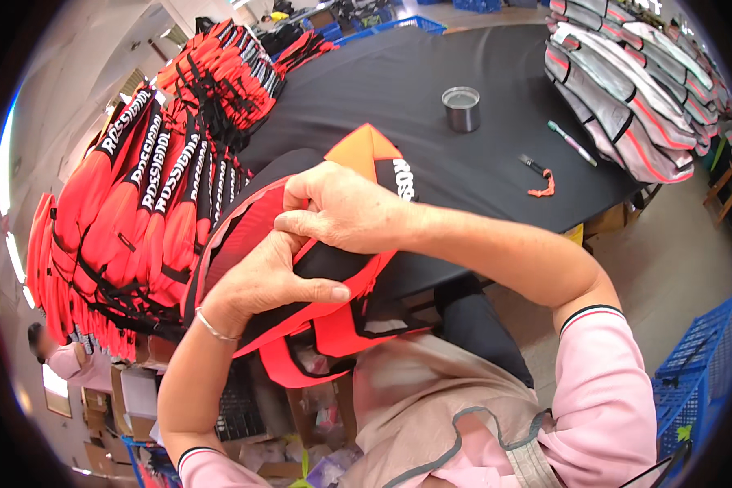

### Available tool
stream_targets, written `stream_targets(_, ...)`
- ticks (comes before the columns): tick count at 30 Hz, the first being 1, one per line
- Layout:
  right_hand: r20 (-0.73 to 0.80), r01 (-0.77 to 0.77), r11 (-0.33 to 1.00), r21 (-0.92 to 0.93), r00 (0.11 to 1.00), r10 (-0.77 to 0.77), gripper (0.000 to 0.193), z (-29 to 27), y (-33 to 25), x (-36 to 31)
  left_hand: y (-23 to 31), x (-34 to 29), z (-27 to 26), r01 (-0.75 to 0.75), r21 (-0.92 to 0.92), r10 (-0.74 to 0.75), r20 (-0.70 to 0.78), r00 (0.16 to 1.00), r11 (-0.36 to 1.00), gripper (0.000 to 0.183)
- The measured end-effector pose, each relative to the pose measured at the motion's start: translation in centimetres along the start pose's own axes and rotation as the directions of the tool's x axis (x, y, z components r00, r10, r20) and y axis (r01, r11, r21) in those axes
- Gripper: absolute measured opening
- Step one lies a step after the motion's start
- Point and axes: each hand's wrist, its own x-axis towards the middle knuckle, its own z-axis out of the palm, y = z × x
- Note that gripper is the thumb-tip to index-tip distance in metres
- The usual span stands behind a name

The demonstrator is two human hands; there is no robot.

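Table [496, 195]: smooth black cover, stretching toward 12 and 1 o'clock.
Red bags [142, 220]: soft cloth, black-strapped, stacked tightly from 9 to 11 o'clock.
Grey bags [626, 106]: floppy, red-striped, dark-edged, piled at 2 o'clock.
Held bag [333, 262]: curved red, black and orange cloth near the centre, red bags crowding its left; both hands hide part.
Crate [699, 358]: blue plastic lattice, 4 o'clock.
Left hand [260, 281]: at the held bag, thumb stretched out; fingers mostly hidden, grip I cannot tell.
Right hand [333, 207]: narrow pinch beside the left; what it pinches, I cannot tell.
Cup [462, 114]: shiny metal cylinder, 1 o'clock.
Pen [572, 142]: slim, 2 o'clock.
Small tool [533, 165]: dark, orange-tailed, 2 o'clock.
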Motion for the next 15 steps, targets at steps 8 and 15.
stream_targets(8,0.148,0.151,0.974,-0.172,0.981,-0.126,0.024,-0.3,1.2,0.8,-4.0,0.2,3.2,0.074,-0.524,-0.14,-0.088,0.986,0.849,0.066)
stream_targets(15,0.083,0.101,0.975,-0.196,0.993,-0.086,0.021,2.1,5.0,0.9,-6.3,0.1,4.1,0.109,-0.417,-0.173,-0.118,0.978,0.902,0.03)
